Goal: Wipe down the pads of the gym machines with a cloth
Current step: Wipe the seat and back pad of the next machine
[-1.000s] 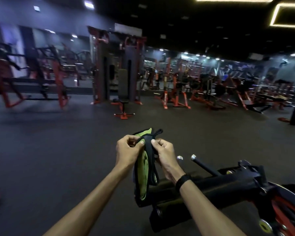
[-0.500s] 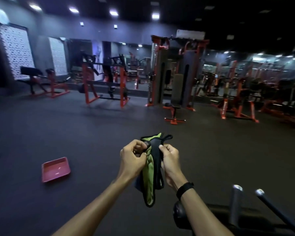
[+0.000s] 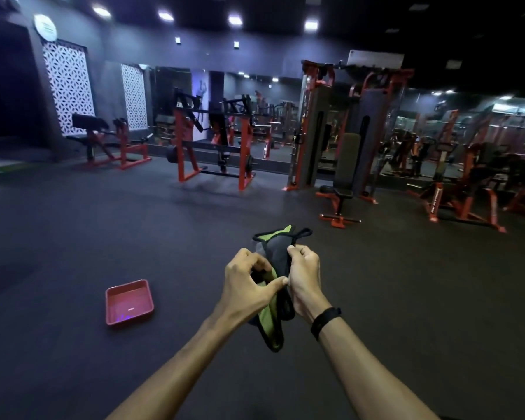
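**Cloth bunched in both hands, nearest pad way off**

Had the cloth (image 3: 275, 286) pinched from both sides at chest height: left hand (image 3: 249, 283) gripping its left edge, right hand (image 3: 305, 281) clenched on the right edge. Hung long axis vertical, green tail drooping below the wrists. Touched no pad. Nearest padded seat machine (image 3: 344, 180) sat well beyond the cloth, slightly right of it, so probably closer to the right hand. Red tray (image 3: 129, 301) lay on the floor (image 3: 73, 237) left of the cloth. Looked like refolding before walking over, just guessing.
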